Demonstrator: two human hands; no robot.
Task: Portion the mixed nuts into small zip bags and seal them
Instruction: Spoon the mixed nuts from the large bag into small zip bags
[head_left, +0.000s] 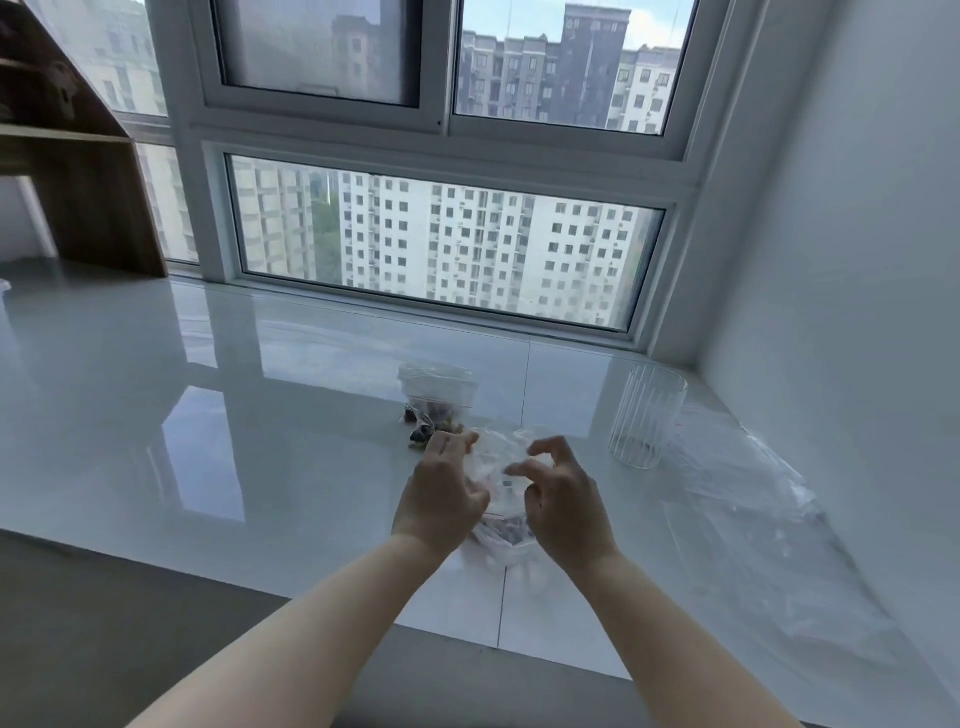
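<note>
A small clear zip bag (497, 470) stands between my two hands on the glossy white sill (260, 441). Dark nuts (511, 530) show at its bottom. My left hand (441, 493) grips the bag's left upper edge. My right hand (561, 499) has curled fingers at the bag's right top edge and pinches the plastic. Behind them lies another small zip bag (436, 395) with dark mixed nuts in its lower part, and a few nuts (422, 434) show beside my left fingertips.
A ribbed clear glass (647, 415) stands to the right, looking empty. Past it, flat clear plastic bags (737, 467) lie along the right wall. A wooden shelf (88, 197) stands at the far left. The window runs along the back.
</note>
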